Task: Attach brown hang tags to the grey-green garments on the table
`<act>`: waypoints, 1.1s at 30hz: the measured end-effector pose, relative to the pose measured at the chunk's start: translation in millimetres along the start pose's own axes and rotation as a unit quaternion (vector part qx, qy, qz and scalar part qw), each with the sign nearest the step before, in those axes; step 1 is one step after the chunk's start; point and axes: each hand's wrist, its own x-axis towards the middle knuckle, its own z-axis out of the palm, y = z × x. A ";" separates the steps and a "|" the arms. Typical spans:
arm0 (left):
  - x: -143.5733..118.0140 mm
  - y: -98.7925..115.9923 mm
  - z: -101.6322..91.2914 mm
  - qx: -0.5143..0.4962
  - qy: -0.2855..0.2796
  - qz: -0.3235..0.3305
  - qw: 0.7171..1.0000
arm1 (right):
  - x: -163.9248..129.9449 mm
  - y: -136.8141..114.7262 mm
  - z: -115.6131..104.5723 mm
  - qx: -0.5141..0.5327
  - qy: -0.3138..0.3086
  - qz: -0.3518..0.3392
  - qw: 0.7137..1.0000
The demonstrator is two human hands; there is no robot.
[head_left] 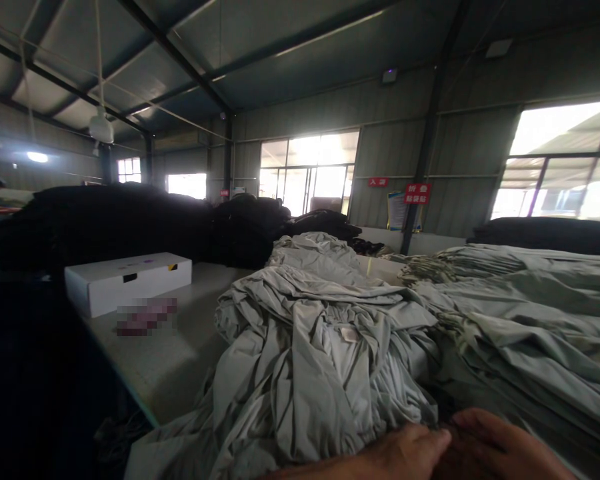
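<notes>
Resting at the bottom edge of the frame, right of centre, the person's two hands meet at the near foot of a heap of pale grey-green garments (310, 347). The left hand (380, 457) reaches in from the lower middle, its knuckles up and its fingers pointing toward the right; the right hand (500, 443) lies just beside it, fingertips touching or nearly touching the left. Between and under the fingers sits a dark fold of cloth, but only the backs of the hands show, so whether either hand is clenched on fabric or lying loose cannot be told.

The heap of garments rises directly above the hands in the picture, filling the lower middle of the frame, crumpled and draped over the near edge of the tabletop (175, 353). A small pale label shows near the top of the heap. To the right of the frame, a second stack of the same pale cloth (530, 320) lies flatter, in layered folds, just beside the heap and above the right hand.

At the left middle of the frame, well apart from the hands, a long white cardboard box (127, 281) stands on the bare tabletop. Behind it, across the left and centre, dark garments (130, 223) are piled high. Bright windows and red signs line the far wall in the upper right.
</notes>
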 end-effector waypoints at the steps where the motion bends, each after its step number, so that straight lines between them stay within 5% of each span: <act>1: 2.0 0.8 -1.1 -0.076 0.008 -0.016 0.997 | 0.0 -4.5 -1.0 0.020 -0.025 0.015 0.999; 5: 10.0 3.8 0.8 -0.350 0.082 -0.182 0.915 | 6.5 -16.0 -4.0 0.050 -0.018 0.050 0.997; 8: 13.8 6.2 2.5 -0.438 0.084 -0.222 0.867 | 8.4 -18.1 -2.4 0.084 -0.004 0.028 0.996; 24: 17.5 15.8 -0.3 -0.384 0.099 -0.254 0.882 | -0.4 -28.4 9.9 0.210 -0.010 0.057 0.976; 33: 20.7 4.2 10.4 -0.352 0.114 -0.262 0.891 | -6.0 -29.4 6.1 0.002 0.014 0.035 0.999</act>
